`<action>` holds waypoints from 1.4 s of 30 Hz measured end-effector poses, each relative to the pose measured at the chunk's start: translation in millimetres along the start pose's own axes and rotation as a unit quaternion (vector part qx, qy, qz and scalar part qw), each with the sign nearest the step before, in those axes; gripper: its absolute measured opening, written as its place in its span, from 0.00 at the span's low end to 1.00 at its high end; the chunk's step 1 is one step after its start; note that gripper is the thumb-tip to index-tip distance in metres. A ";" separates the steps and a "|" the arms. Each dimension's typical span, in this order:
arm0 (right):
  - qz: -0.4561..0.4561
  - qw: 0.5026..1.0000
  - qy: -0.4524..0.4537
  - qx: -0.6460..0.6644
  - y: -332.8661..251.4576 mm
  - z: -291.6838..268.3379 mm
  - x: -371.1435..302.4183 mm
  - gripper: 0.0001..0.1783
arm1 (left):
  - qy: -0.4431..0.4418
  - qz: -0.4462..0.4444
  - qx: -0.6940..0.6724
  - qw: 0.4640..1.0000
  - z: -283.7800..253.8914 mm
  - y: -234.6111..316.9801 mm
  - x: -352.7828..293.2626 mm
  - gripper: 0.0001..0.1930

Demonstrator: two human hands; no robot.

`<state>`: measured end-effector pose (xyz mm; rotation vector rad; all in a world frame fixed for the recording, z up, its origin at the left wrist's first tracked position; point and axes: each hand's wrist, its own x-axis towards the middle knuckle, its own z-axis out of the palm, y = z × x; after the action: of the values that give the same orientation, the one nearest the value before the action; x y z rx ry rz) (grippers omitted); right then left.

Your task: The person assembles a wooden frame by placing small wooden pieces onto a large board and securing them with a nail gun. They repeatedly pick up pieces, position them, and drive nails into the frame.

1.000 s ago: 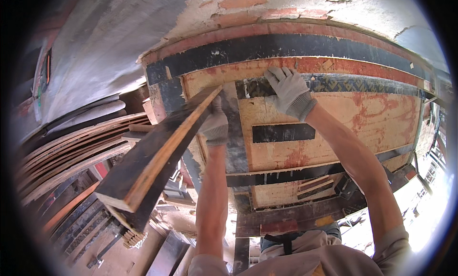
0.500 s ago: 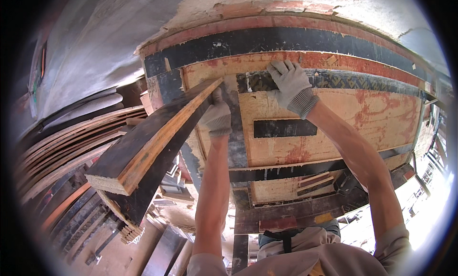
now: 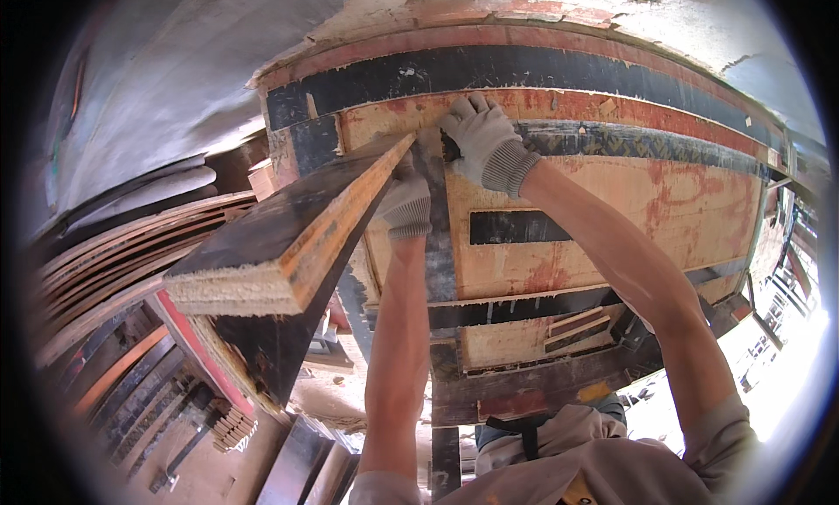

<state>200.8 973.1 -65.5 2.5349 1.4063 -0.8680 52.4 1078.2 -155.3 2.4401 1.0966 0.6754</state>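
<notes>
My left hand point(image 3: 405, 204), in a pale knit work glove, grips the far end of a long dark-faced plywood piece point(image 3: 271, 208). Two planks appear to meet along its length, and its raw, layered end points toward me at the left. The fingers are partly hidden behind it. My right hand point(image 3: 485, 142), gloved alike, curls over the left end of a dark patterned strip point(image 3: 612, 140) on a large plywood panel point(image 3: 612, 195). Close to my left hand, a dark upright strip point(image 3: 435, 234) crosses the panel.
Stacked curved boards point(image 3: 131, 243) lie at the left, above more upright planks. A short black strip point(image 3: 516, 226) and two thin sticks point(image 3: 577, 333) rest on the panel. A worn wall point(image 3: 559, 7) rises behind its far edge. Small bundled wood pieces point(image 3: 234, 429) stand at lower left.
My right hand has slid left along the patterned strip, closer to my left hand, its fingers more curled. The plywood piece has rolled and its near end has swung up and right.
</notes>
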 end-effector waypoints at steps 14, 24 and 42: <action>-0.036 0.997 0.074 -0.003 -4.7 3.1 6.5 0.34 | -0.057 0.002 -0.073 0.996 -12.8 14.3 5.1 0.22; -0.052 0.963 0.240 0.111 1.1 39.9 -76.1 0.51 | -0.124 -0.090 0.025 0.988 1.7 -5.0 -1.6 0.28; 0.011 0.991 0.131 -0.028 0.9 34.2 -34.8 0.29 | -0.111 0.004 -0.239 0.965 -37.4 9.1 -4.4 0.47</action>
<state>172.9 934.3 -75.5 2.6929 1.4439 -0.4954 34.0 1074.5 -121.4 2.0427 0.7335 0.5709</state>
